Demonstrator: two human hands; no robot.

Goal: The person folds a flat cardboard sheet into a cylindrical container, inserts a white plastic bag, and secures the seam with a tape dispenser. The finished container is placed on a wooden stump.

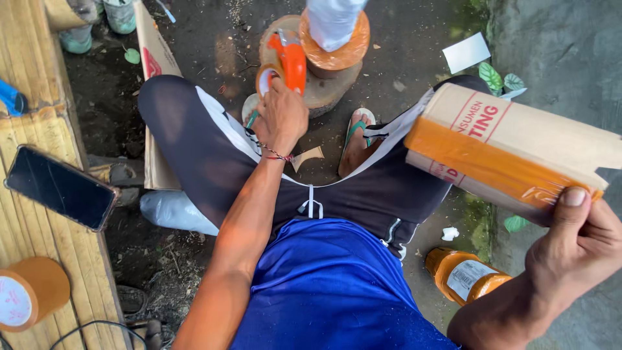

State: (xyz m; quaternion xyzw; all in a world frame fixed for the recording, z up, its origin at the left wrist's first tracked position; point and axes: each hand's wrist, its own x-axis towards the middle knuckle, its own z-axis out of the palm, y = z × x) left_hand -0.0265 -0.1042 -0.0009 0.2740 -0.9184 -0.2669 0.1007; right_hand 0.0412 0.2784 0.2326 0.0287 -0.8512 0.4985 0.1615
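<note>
Our right hand [573, 243] grips the taped cardboard parcel [512, 152], held up right of the tree stump [324, 84]; our left hand [280, 116] clasps the orange tape dispenser [288, 61] at the stump. We judge sealing nearly done; next comes setting the dispenser down.

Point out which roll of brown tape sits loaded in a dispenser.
The roll in the orange tape dispenser under the left hand. The other roll lies loose on the bamboo bench at lower left.

Soft daylight, faint shadows, edges stretched, sharp.

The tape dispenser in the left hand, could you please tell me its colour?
Bright orange tape dispenser, seen best in the head view.
</note>
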